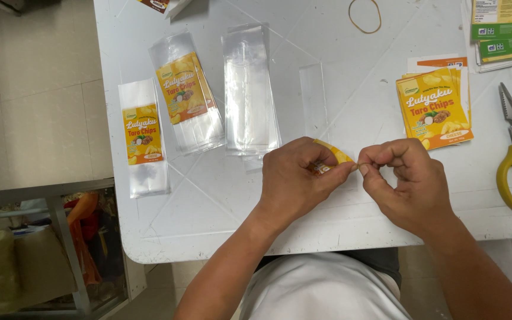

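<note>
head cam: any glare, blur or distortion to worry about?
Head view: even overhead light, soft shadows only; mild glare on the clear bags and white table; table edges bow from wide-angle distortion; hands sharp, left hand and right hand pinching a yellow label; floor at left dimmer.

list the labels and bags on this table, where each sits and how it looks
Label sticker: pinched between left hand and right hand, yellow-orange, curled.
Label stack: right of the hands, rectangular, yellow and orange with a chip picture.
Labelled bag: far left, clear with a yellow-orange label.
Second labelled bags: beside it, tilted, same label.
Plain clear bags: centre, unlabelled.
Green and yellow sheets: top right corner.
</note>
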